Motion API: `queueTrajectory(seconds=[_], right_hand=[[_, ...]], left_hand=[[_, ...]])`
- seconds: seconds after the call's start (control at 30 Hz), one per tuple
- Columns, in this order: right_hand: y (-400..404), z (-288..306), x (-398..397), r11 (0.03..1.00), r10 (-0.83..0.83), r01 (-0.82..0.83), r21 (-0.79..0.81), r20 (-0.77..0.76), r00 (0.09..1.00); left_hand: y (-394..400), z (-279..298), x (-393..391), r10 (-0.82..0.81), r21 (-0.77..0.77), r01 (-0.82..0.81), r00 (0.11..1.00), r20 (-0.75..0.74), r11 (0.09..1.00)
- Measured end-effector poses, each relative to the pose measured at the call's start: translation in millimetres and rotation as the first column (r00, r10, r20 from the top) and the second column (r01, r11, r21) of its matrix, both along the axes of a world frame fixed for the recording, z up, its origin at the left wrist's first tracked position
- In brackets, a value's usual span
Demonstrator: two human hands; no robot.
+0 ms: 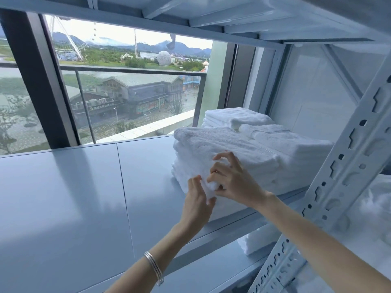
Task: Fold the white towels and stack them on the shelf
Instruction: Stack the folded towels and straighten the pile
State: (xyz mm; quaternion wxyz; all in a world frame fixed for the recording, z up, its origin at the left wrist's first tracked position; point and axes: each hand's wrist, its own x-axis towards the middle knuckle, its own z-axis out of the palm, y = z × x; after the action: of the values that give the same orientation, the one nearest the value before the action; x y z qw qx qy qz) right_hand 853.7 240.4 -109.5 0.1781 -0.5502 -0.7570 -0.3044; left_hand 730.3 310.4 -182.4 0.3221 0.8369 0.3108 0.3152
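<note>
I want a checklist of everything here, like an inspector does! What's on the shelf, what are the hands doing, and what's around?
Surface: grey metal shelf board, mostly bare on its left part.
Job's things: front stack of folded white towels at the right end of the board; a second stack behind it, with small rolled towels on top.
Clutter: more white towels on the shelf below.
Grips: left hand and right hand both pinch the front stack's near corner; a silver bangle on the left wrist.
Cables: nothing seen.
Surroundings: slotted shelf upright at right; window behind, showing buildings and hills.
</note>
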Motion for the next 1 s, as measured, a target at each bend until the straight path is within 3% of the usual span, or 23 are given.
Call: queueTrajectory(seconds=[0.07, 0.13, 0.17, 0.27, 0.33, 0.47, 0.63, 0.77, 1.0], right_hand=[[2, -8, -9, 0.997, -0.078, 0.078, -0.011, 0.059, 0.995], [0, -12, -15, 0.994, -0.109, 0.110, -0.023, 0.054, 0.993], [-3, -11, -16, 0.995, -0.097, 0.097, -0.038, 0.007, 0.995], [-12, -2, -20, 0.996, -0.080, 0.066, -0.058, -0.300, 0.950], [-12, 7, -21, 0.988, -0.153, 0.137, -0.068, -0.405, 0.902], [-9, 18, -16, 0.966, -0.259, 0.244, -0.087, -0.292, 0.921], [-2, 21, -9, 0.917, -0.388, 0.345, -0.201, -0.240, 0.890], [2, 15, -15, 0.946, -0.323, 0.320, -0.040, -0.130, 0.937], [1, 9, -9, 0.958, -0.278, 0.283, 0.048, -0.078, 0.957]], left_hand=[[16, 7, -9, -0.124, -0.013, 0.123, 0.989, -0.081, 0.992], [45, 21, -23, -0.227, -0.077, 0.222, 0.971, -0.071, 0.972], [61, 32, -27, -0.195, -0.077, 0.192, 0.980, -0.028, 0.978], [112, 59, -15, 0.103, 0.014, -0.106, 0.987, 0.125, 0.994], [137, 70, 2, 0.164, 0.065, -0.169, 0.984, 0.074, 0.984], [169, 69, 27, 0.152, 0.087, -0.140, 0.976, -0.155, 0.986], [170, 68, 42, 0.122, 0.023, -0.120, 0.988, -0.098, 0.992], [173, 71, 45, 0.154, 0.061, -0.153, 0.988, -0.023, 0.986], [180, 79, 61, 0.152, 0.024, -0.150, 0.984, -0.089, 0.988]])
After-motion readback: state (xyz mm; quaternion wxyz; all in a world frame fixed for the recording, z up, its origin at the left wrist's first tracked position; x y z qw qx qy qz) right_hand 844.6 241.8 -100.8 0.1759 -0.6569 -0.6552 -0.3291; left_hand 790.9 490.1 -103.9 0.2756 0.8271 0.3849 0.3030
